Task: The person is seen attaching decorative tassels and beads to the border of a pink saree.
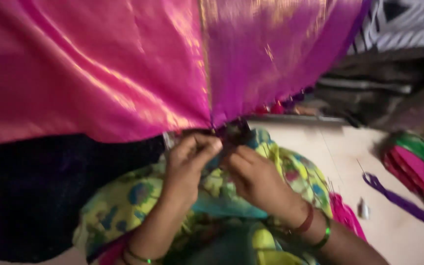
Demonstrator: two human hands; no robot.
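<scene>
Head view: looking down on two hands meeting at the lower edge of a draped cloth, picture a bit blurred.
Cloth: pink and magenta silk sari cloth (pixel 123 64) with gold sheen, hanging across the top of the view, its gathered edge drawn down to the hands over the lap.
Left hand: left hand (pixel 187 157), fingers (pixel 207 146) pinched together on the cloth's edge, right where the tassel fringe (pixel 283 104) begins.
Right hand: right hand (pixel 253 174), fingertips closed on the same edge, just beside the left; what sits between them is too blurred to name.
Handling: looks light, soft and slippery, likely to slide and crease; best held at the hem, close to the working point, with a fine pinch.
Lap: floral yellow-green garment (pixel 123 201) under both hands.
Wrists: red and green bangles (pixel 315 225) on the right.
Floor: purple thread bundle (pixel 408 203) near the right edge, small silver piece (pixel 364 208) beside it, folded pink and green cloths (pixel 418 162) further right.
</scene>
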